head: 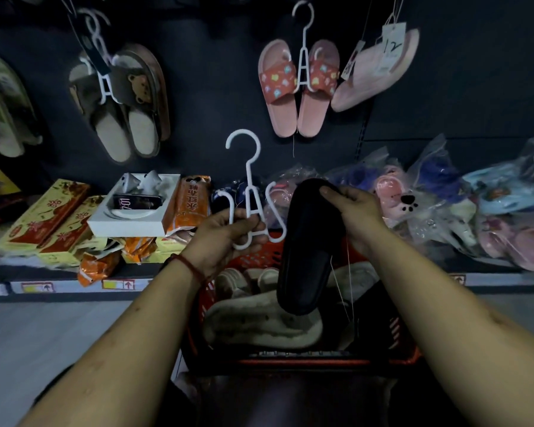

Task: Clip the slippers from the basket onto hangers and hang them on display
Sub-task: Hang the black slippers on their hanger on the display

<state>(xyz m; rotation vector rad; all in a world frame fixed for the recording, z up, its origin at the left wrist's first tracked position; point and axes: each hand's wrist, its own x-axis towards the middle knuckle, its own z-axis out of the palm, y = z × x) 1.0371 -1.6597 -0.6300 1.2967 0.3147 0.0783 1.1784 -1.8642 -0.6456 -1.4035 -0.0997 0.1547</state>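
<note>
Fingers (336,194) on both hands are curled and holding, centre frame above the red basket (305,362) of pale slippers (259,325). The right hand (358,214) grips 1 black slipper (309,251) by its top end, lower end over the basket. The left hand (225,235) pinches a white hanger (251,192), hook up, just left.

The hanger (253,208) is smooth white plastic, the black slipper (309,251) matt, the basket (261,257) red slotted plastic, the pale slippers (259,326) in it dull and faintly rough, the shelf's bags (432,177) clear, glossy film.
</note>
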